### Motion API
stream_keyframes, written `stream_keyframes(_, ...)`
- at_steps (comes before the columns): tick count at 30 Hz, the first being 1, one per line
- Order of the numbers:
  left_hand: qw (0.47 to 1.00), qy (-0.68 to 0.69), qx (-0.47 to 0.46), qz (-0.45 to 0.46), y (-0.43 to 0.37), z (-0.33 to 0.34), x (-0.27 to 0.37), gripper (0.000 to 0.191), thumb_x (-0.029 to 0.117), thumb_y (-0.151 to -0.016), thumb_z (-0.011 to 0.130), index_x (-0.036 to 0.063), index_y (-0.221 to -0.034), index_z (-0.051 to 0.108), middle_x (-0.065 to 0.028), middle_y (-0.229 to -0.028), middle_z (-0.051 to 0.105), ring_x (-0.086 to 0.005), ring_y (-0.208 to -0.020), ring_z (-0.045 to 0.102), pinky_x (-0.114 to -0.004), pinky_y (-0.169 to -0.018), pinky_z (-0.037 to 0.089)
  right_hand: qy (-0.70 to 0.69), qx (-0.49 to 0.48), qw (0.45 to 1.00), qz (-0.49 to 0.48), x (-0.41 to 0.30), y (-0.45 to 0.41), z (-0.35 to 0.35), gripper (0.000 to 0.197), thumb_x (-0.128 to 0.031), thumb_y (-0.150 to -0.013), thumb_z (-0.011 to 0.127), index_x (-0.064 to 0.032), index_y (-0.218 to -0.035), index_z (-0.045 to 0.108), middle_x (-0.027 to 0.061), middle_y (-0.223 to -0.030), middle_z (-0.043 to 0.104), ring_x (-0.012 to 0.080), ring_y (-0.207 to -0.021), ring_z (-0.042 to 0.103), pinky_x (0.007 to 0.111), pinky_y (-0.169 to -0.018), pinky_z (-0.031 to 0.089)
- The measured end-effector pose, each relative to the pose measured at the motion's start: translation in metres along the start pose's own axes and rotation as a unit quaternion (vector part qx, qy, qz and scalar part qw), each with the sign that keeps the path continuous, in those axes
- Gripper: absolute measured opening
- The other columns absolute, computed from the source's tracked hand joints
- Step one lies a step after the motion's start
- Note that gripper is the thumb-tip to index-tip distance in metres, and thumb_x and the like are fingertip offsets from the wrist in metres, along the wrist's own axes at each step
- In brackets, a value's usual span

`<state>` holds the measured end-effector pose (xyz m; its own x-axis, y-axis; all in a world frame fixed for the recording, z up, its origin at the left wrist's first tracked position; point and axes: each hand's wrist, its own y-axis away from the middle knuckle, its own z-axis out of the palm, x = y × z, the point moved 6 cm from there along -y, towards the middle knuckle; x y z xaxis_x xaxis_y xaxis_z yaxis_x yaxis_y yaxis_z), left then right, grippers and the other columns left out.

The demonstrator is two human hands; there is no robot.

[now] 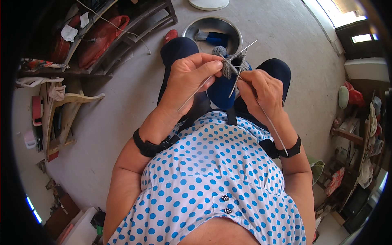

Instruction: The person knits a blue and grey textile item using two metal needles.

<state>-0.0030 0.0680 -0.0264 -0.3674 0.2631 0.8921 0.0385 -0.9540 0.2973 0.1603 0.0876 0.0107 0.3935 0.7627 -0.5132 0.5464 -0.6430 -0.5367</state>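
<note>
Both hands hold a piece of knitting above my lap. Grey ribbed knitting [227, 69] sits on several thin metal knitting needles, with a dark blue knitted part [223, 93] hanging below it. My left hand [196, 72] pinches the grey edge between thumb and fingers, one needle [196, 92] slanting down past its palm. My right hand [261, 88] grips a needle [272, 125] that runs back over the wrist. Between the hands, another needle [234, 84] points down at a slant. A grey yarn ball [219, 50] shows just beyond the knitting.
A metal basin [239, 33] on the concrete floor holds a blue and grey knitted piece [216, 39]. A round white lid or stool top [209, 3] lies beyond. Wooden furniture with a red plastic bag [99, 43] stands at left. Cluttered shelves [366, 134] line the right.
</note>
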Motion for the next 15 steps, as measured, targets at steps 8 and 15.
stream_keyframes(8,0.998,-0.038,-0.041,0.013,0.001,0.009,-0.001,0.015,0.011,-0.089,0.063,0.0011,-0.1,0.067,-0.0021,-0.076,0.064,-0.0012,-0.054,0.048,-0.013,-0.045,0.032,0.015,-0.044,0.999,-0.015,0.021,-0.021,0.007,0.08,-0.062,-0.048,0.08,-0.0083,-0.104,0.06,0.0055,-0.08,0.053,0.0225,-0.072,0.056,0.031,-0.057,0.043)
stream_keyframes(15,0.995,-0.068,-0.07,0.016,0.0,0.012,-0.002,0.014,0.011,-0.09,0.062,0.0024,-0.1,0.067,-0.0016,-0.076,0.063,-0.0009,-0.053,0.048,-0.013,-0.044,0.032,-0.041,-0.025,0.997,-0.057,0.014,-0.033,0.006,0.073,-0.057,-0.048,0.082,-0.0094,-0.099,0.062,0.0041,-0.082,0.053,0.0225,-0.073,0.054,0.032,-0.057,0.043)
